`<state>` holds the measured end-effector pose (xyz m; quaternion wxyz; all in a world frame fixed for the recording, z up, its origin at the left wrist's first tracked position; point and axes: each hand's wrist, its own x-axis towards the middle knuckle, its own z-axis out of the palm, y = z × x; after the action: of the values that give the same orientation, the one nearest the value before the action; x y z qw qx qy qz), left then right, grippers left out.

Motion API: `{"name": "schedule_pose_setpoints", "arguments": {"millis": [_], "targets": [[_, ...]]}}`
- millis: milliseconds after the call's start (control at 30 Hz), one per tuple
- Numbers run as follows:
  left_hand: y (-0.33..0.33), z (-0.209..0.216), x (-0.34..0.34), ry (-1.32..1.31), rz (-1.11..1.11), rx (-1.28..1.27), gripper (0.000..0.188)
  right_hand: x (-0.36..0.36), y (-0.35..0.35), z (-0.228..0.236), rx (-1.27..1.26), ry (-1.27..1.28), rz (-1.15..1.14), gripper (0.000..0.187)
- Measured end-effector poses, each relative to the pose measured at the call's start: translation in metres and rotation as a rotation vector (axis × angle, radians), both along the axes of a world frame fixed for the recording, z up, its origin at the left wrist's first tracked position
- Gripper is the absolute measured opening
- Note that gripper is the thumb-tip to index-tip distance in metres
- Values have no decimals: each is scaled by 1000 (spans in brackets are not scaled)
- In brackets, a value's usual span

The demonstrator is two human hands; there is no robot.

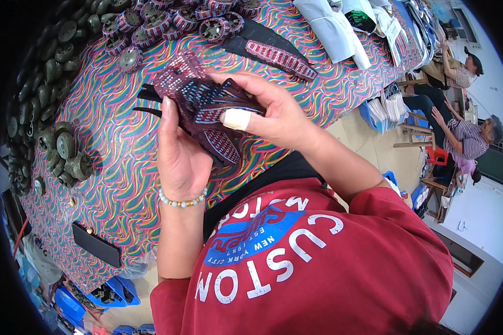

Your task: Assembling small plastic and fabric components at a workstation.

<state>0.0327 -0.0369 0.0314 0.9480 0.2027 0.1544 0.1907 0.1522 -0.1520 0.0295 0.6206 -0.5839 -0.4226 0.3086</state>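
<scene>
Patterned table: near edge beside the person's waist, right edge slanting toward upper right; widest room for moving lies left of the left hand.
Dark rolls: heaped along the table's left side.
Beaded rolls: grouped beyond the bundle, limiting that side.
Beaded bundle: between both hands, over the table; long axis slants upper left to lower right, narrow black tips pointing left.
Right hand: gripping the bundle's right side, taped thumb on top.
Left hand: holding its left side, thumb upright, other fingers mostly hidden.
Beaded strip: flat beyond the right hand, slanting down rightward.
</scene>
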Motion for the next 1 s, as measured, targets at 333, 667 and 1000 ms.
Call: {"name": "schedule_pose_setpoints", "arguments": {"millis": [333, 667, 1000], "targets": [[-31, -4, 17, 40, -2, 73, 45, 12, -34, 2, 132, -705, -286, 34], [-63, -10, -7, 62, 125, 140, 36, -6, -55, -5, 241, -570, -136, 33], [-74, -14, -29, -77, 68, 76, 36, -23, -69, -19, 378, -721, -63, 34]]}}
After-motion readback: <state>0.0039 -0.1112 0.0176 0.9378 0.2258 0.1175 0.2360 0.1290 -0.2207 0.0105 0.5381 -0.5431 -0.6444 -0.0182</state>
